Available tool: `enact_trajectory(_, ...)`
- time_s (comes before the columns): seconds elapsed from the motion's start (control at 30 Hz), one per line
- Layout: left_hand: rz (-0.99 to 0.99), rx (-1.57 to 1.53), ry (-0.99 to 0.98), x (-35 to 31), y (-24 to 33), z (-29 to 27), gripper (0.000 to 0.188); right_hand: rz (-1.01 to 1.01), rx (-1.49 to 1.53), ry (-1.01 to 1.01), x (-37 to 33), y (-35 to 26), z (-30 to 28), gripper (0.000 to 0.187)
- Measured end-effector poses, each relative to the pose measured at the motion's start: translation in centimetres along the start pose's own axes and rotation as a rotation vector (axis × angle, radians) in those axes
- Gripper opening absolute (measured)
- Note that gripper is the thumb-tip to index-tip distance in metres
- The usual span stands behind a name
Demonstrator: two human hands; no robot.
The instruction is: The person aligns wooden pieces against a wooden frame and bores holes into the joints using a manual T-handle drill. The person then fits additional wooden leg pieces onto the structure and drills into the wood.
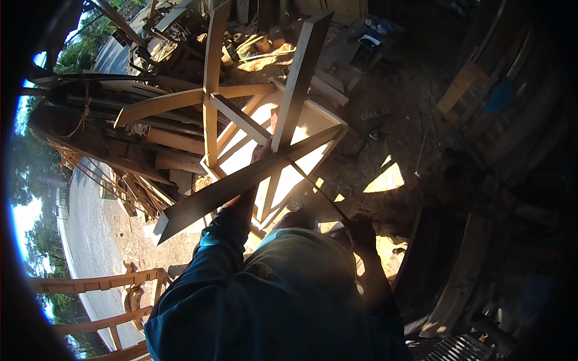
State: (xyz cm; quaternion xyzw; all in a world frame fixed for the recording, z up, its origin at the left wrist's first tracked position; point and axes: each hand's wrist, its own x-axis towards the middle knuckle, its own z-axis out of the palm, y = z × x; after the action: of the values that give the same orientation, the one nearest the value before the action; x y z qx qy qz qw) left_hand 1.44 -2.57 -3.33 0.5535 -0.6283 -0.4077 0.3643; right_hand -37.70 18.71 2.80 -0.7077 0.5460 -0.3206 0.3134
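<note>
In front of me stands a wooden furniture frame (239, 123), with several legs sticking up and out around a pale flat panel (295, 183). My left hand (261, 151) reaches under a slanting leg (223, 191) and is closed on the frame where the crosspiece meets the thick upright leg (299, 78). Part of that hand is hidden behind the wood. In shadow at my right side, my right hand (361, 233) is closed around the near end of a long thin rod-like tool (319, 191). Its far end meets the frame close to the crossing of the legs; its exact kind is unclear.
Stacked boards and beams (108, 129) lie to the left, beside a road (96, 219). A slatted wooden piece (99, 283) stands at the lower left. Dark planks (451, 277) lean on the right. Scraps and loose items (370, 48) lie at the back.
</note>
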Motion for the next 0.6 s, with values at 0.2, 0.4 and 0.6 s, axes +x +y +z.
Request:
enact_trajectory(0.2, -0.001, 0.058, 0.025, -0.1, 0.2, -0.4, 0.040, -0.138, 0.349, 0.123, -0.8, 0.7, 1.4, 0.025)
enact_trajectory(0.4, -0.091, -0.028, -0.038, -0.5, 2.4, 0.3, 0.043, -0.059, 0.365, 0.112, -0.1, -0.4, 1.3, 0.026)
enact_trajectory(0.6, -0.338, -0.624, -0.032, -0.3, 3.0, -0.1, 0.045, -0.062, 0.468, 0.147, -1.5, 1.3, 1.1, 0.012)
